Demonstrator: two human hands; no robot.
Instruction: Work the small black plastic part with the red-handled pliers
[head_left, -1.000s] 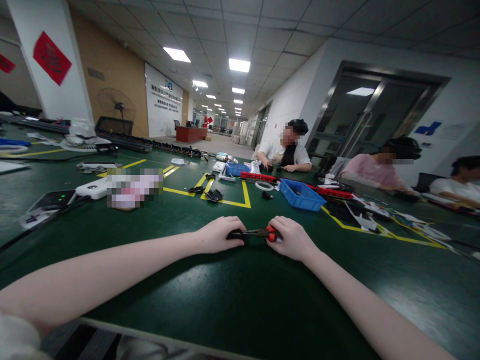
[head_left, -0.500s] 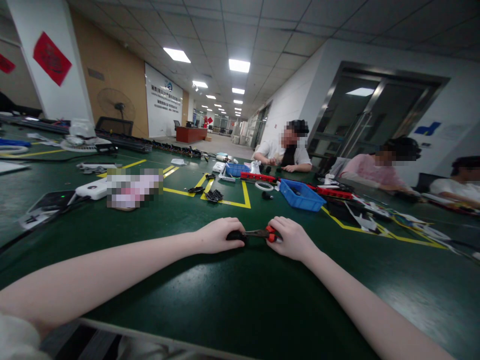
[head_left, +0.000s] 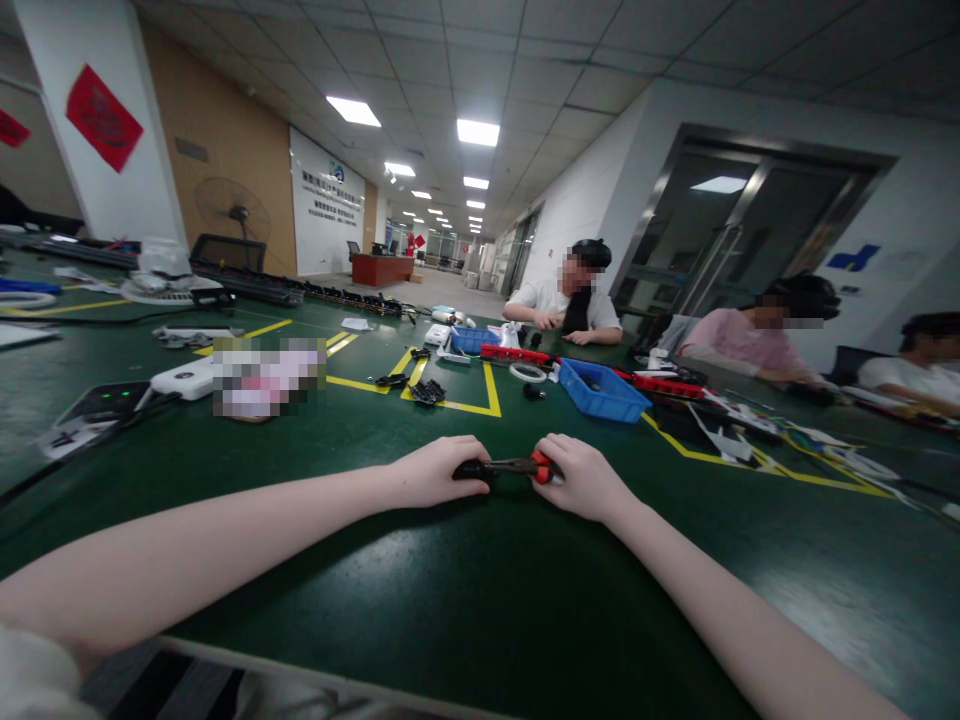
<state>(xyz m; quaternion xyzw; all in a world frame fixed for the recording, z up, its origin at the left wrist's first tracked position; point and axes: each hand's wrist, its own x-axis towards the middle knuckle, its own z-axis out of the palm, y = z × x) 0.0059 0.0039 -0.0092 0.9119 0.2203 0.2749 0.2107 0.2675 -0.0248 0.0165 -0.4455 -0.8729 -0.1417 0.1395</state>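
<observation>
My right hand is closed around the red handles of a pair of pliers. The jaws point left and meet a small black part. My left hand grips that part between thumb and fingers, which hide much of it; its exact kind does not show. Both hands are low over the green table, in front of me. Beyond them lies a pile of small black pieces, inside yellow tape lines.
A blue bin stands beyond my right hand, with a white ring and a black piece beside it. Left lie a phone and a white power bank with a cable. Several people sit across the table, one opposite.
My hands, the pliers and the black part keep almost the same place. The person opposite has shifted a hand slightly.
</observation>
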